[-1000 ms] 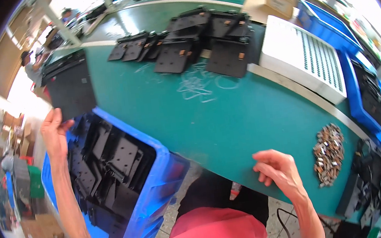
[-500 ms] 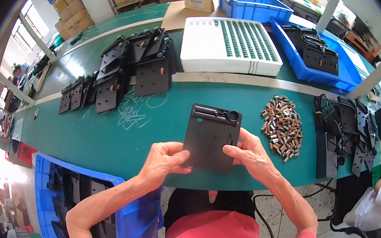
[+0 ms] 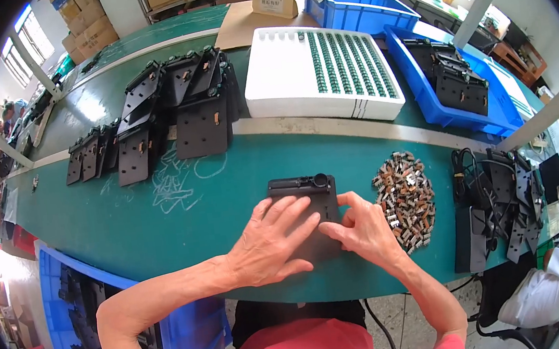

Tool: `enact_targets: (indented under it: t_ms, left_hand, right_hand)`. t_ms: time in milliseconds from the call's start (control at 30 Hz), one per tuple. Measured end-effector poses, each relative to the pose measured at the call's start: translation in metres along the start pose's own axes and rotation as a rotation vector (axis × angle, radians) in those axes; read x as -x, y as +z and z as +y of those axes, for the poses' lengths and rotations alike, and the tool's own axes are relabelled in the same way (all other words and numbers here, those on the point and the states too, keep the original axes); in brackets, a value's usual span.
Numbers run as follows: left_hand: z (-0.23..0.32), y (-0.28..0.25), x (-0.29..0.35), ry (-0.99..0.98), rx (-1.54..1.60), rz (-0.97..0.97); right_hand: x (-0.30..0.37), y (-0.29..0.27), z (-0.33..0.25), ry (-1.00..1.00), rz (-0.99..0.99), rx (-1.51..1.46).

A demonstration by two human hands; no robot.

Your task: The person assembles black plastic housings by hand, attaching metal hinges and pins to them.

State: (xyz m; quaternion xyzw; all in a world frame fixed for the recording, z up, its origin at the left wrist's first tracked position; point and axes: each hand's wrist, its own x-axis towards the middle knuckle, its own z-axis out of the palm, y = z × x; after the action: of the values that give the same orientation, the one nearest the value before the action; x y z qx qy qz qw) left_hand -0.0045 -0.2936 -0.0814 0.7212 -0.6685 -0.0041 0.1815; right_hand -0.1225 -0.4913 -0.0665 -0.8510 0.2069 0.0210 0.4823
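A black rectangular plate (image 3: pixel 322 205) with a bar and a round ring along its far end lies on the green table in front of me. My left hand (image 3: pixel 270 241) is open over it, fingers spread and palm down on its left side, covering much of it. At the plate's right edge is my right hand (image 3: pixel 363 228), fingers curled and thumb on the plate's face, closed on that edge. Just right of this hand is a pile of small metal-and-brown parts (image 3: pixel 406 198).
Several similar black plates (image 3: pixel 202 131) are stacked at the far left. A white foam tray (image 3: pixel 283 84) holds rows of green parts. Blue bins stand at the back right (image 3: pixel 438 111) and lower left (image 3: pixel 191 336). A black adapter with cables (image 3: pixel 472 235) lies at the right.
The plate has gone from tilted up in both hands to lying on the table. My left hand has let go of its edge and spread over it; my right hand stays at the right edge.
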Motion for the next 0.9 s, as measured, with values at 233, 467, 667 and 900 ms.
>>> enact_targets:
  t_ms: [233,467,667,900]
  left_hand:
    - [-0.004,0.017,0.003,0.020,-0.079,0.001]
    - [-0.002,0.016,-0.003,-0.015,-0.054,0.055]
    - [-0.003,0.008,-0.003,-0.028,-0.025,0.033]
    - [-0.003,0.008,-0.002,-0.066,0.077,0.001]
  right_hand:
    - [-0.017,-0.037,-0.003,-0.165,0.089,0.155]
    - [-0.144,-0.094,-0.031,-0.414,0.364,0.104]
    - [-0.289,-0.117,-0.037,-0.561,0.620,0.335]
    - [-0.398,-0.108,-0.047,-0.479,0.648,0.554]
